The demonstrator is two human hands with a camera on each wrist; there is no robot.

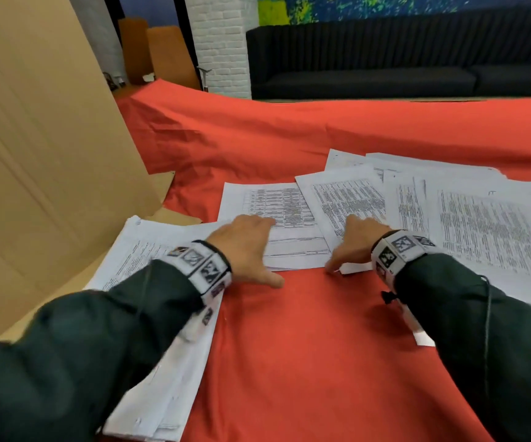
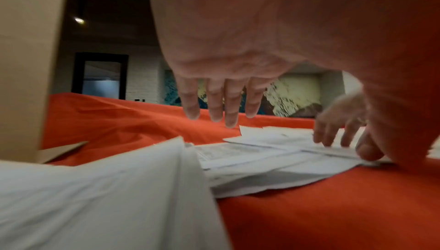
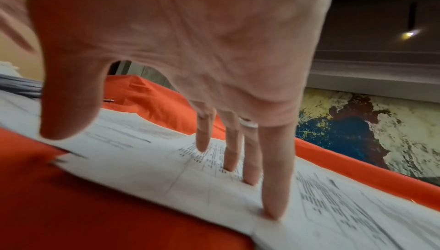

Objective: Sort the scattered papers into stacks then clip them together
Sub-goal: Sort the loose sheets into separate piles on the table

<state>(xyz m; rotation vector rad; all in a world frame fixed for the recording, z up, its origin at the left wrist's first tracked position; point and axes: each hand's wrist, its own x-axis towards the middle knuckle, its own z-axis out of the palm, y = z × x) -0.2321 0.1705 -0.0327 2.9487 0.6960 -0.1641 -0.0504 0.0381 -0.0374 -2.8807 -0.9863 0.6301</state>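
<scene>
White printed papers lie on a red cloth (image 1: 305,346). A sheet with a printed table (image 1: 277,205) sits in the middle, and my left hand (image 1: 248,242) hovers over its near part with straight, spread fingers (image 2: 215,103). Just right of it, my right hand (image 1: 355,239) presses straight fingertips (image 3: 269,209) down on a text sheet (image 1: 347,199) (image 3: 154,169), thumb near its front corner. Several overlapping sheets (image 1: 487,224) spread out to the right. A thicker stack (image 1: 168,362) (image 2: 107,197) lies under my left forearm.
A tall cardboard panel (image 1: 34,154) stands close on the left, its flap on the cloth. Behind the table are a white brick pillar (image 1: 219,43) and a black sofa (image 1: 401,59). Bare red cloth lies in front of both hands.
</scene>
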